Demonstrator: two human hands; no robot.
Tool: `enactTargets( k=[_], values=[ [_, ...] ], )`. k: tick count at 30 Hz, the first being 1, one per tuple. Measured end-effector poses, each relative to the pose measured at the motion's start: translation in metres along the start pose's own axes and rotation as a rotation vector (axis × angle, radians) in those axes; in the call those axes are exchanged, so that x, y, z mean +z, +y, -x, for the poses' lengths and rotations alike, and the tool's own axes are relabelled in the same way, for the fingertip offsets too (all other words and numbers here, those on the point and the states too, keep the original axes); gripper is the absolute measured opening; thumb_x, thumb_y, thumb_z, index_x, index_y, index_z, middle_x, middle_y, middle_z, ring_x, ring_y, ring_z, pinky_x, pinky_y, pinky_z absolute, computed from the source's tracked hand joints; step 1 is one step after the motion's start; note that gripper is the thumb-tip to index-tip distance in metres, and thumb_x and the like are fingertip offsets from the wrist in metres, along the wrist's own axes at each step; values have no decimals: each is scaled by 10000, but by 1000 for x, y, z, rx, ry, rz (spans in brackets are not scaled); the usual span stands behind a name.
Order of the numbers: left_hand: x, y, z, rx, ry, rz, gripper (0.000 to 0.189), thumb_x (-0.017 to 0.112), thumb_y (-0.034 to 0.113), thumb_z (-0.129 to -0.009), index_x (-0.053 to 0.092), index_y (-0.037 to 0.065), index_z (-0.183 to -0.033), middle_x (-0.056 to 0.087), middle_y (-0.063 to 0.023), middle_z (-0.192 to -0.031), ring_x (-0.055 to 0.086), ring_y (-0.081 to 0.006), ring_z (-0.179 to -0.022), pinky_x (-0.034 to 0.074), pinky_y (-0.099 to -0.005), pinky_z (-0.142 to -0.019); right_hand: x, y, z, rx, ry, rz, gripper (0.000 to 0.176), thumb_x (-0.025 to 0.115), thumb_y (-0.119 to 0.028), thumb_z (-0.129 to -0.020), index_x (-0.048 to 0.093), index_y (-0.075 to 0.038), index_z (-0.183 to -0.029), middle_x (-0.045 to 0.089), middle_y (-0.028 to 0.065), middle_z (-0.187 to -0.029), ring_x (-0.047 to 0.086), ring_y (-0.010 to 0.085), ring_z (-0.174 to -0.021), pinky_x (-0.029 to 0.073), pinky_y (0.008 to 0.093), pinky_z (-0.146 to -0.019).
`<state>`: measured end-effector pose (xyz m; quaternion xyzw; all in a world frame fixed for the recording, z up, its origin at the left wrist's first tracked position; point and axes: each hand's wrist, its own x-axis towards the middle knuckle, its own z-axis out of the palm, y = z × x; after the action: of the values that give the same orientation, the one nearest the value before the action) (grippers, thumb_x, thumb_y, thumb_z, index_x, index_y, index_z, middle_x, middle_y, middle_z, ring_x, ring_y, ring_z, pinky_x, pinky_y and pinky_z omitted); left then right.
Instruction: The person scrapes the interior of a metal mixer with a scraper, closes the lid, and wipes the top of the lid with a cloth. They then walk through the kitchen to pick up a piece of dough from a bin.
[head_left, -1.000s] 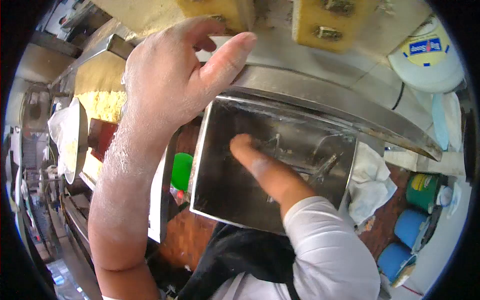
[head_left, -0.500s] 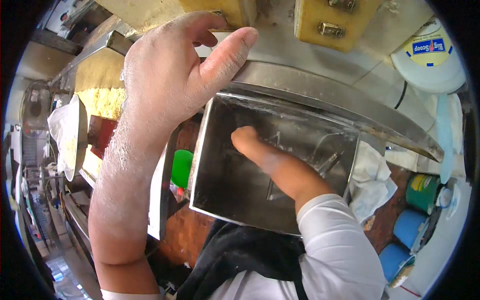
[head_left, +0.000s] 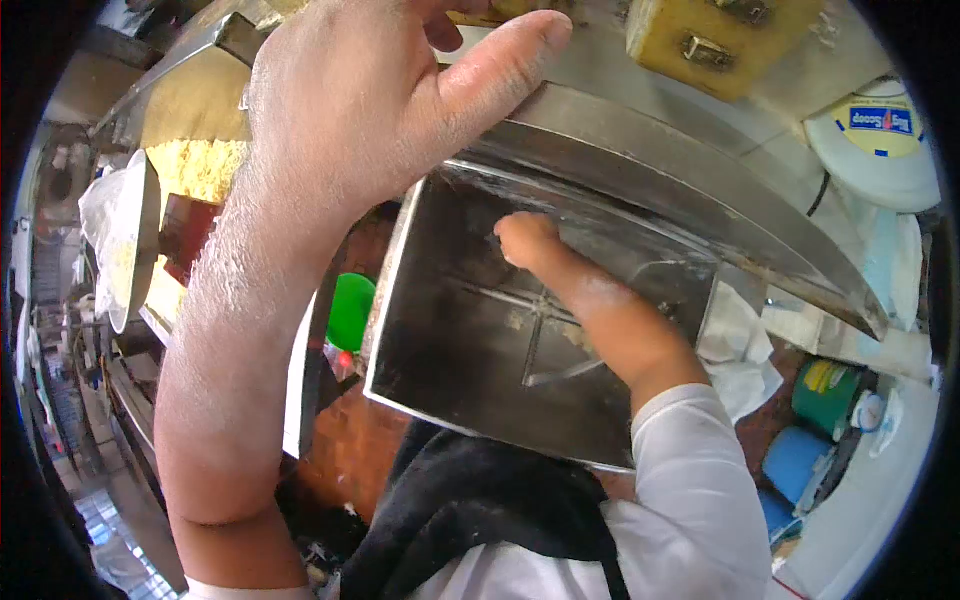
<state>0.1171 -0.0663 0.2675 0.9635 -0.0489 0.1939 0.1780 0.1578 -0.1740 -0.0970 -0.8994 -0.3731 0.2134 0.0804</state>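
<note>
My left hand [head_left: 390,95], dusted with white flour-like powder, is raised close to the camera at the upper left. Its thumb stretches away from the bent fingers, whose ends run out of the top of the view; nothing shows in it. Below and to the right is a deep rectangular metal tub [head_left: 480,385] with thin metal mixing bars [head_left: 538,345] inside. Over the tub's far left part, my right hand [head_left: 527,240] is closed, and whatever its fingers may hold is hidden. A curved metal lid [head_left: 660,150] stands along the tub's far side.
Yellow crumbly material [head_left: 195,180] lies on a metal surface at the left, near a tilted white bowl [head_left: 140,240]. A green container [head_left: 350,312] sits left of the tub. White cloth [head_left: 735,355] hangs at its right, and a white lidded tub [head_left: 875,150] stands far right.
My right hand has shifted right and slightly up over the tub, uncovering more of the bars. My left hand appears higher and further right. The whole view has shifted slightly.
</note>
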Motion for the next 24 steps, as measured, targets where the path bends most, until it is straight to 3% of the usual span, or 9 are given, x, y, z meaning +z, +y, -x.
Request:
enactTargets(
  k=[3,4,7,8,13,15,17,19,24],
  values=[
    [-1,22,12,189,183,16,498,602,447,-792,657,-45,-842,630,-223,-691,650,-334,-641,502,-374,-593,20,1,41,-87,-11,-129,218,602,-120,-728,698,-174,-916,668,96,-970,631,295,-931,502,422,-788],
    [8,-13,0,120,74,5,499,600,450,-795,660,-43,-838,639,-219,-702,656,-327,-664,502,-379,-610,29,6,51,-97,-56,-174,231,610,-138,-719,696,-167,-932,667,96,-975,632,301,-922,501,426,-787],
    [3,14,10,121,150,79,506,596,463,-797,666,-37,-836,652,-207,-722,661,-316,-685,505,-376,-625,20,37,57,-117,-188,-288,261,620,-167,-709,690,-153,-960,665,97,-989,632,313,-916,498,436,-790],
    [-10,21,11,122,24,79,517,594,472,-798,669,-39,-831,658,-200,-732,664,-310,-699,506,-363,-624,11,48,59,-128,-264,-363,276,620,-179,-706,686,-146,-972,664,97,-998,631,318,-918,495,442,-794],
    [13,-3,7,123,272,-152,527,583,480,-802,664,-41,-789,650,-199,-703,660,-305,-675,508,-359,-620,1,56,86,259,-367,-35,258,590,-206,-736,669,-119,-965,646,140,-980,617,331,-919,484,423,-797],
    [0,0,5,-82,10,-32,536,571,496,-798,659,-31,-771,634,-181,-649,651,-312,-643,508,-379,-610,11,52,93,291,-371,-16,236,578,-198,-737,674,-115,-936,648,137,-975,616,334,-915,485,427,-791],
    [-1,5,14,30,201,-186,539,556,511,-798,651,-18,-748,610,-164,-592,638,-323,-596,505,-403,-588,5,45,89,301,-364,28,235,572,-201,-728,681,-123,-921,647,136,-974,612,339,-920,490,438,-775],
    [-6,1,16,60,125,-95,542,539,518,-805,643,-8,-730,604,-160,-580,630,-326,-572,505,-415,-572,-14,41,87,230,-314,35,232,550,-185,-732,682,-86,-895,656,156,-897,639,319,-836,500,429,-730],
    [-2,-10,11,38,68,-191,549,516,520,-822,627,-12,-737,617,-183,-633,639,-332,-618,509,-425,-579,-17,28,63,455,-451,-115,239,503,-164,-755,675,-31,-854,668,154,-793,658,278,-681,501,404,-656]
  ],
)
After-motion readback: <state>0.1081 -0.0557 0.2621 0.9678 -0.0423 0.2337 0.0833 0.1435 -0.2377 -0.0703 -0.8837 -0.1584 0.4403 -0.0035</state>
